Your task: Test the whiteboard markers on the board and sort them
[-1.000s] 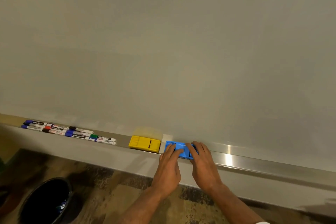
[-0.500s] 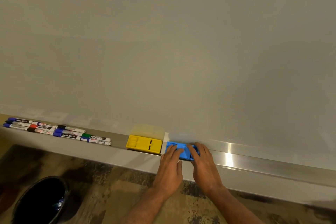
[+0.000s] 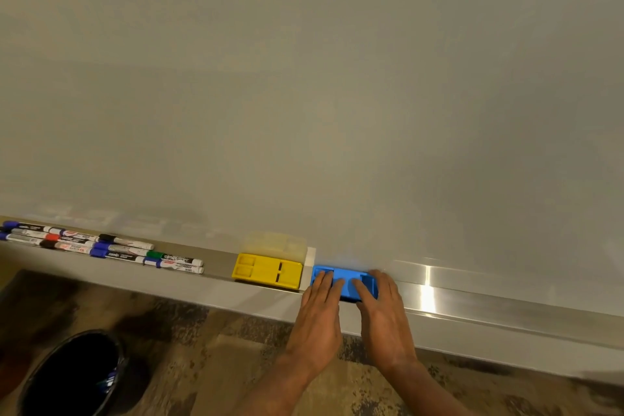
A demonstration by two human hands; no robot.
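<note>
At the lower left of the frame a round black bin stands on the mottled floor, with a few blue-tipped things just visible inside; they are too dark to name. Above it, on the left stretch of the long grey metal ledge under the plain pale whiteboard, lies the cluster of slim capped whiteboard markers. Their barrels are white or dark with printed labels, and their caps are blue, red, black and green. They lie flat in overlapping rows, every long axis running along the ledge, so each is side-on to a reach from the right.

Further right sits a yellow plastic rectangular tray with moulded compartments, and just beside it a blue plastic tray of the same shape, a narrow gap between the two. No marker shows in either.

Both hands are on the blue tray. The left hand lays its straight fingers over the tray's left half. The right hand does the same over the right half. Neither hand is curled round anything.

The markers therefore lie well to the left of both hands, beyond the yellow tray. The left hand is the nearer one, and it would have to cross over the yellow tray to reach the closest cap. The board appears unmarked, so testing seems not yet begun.
</note>
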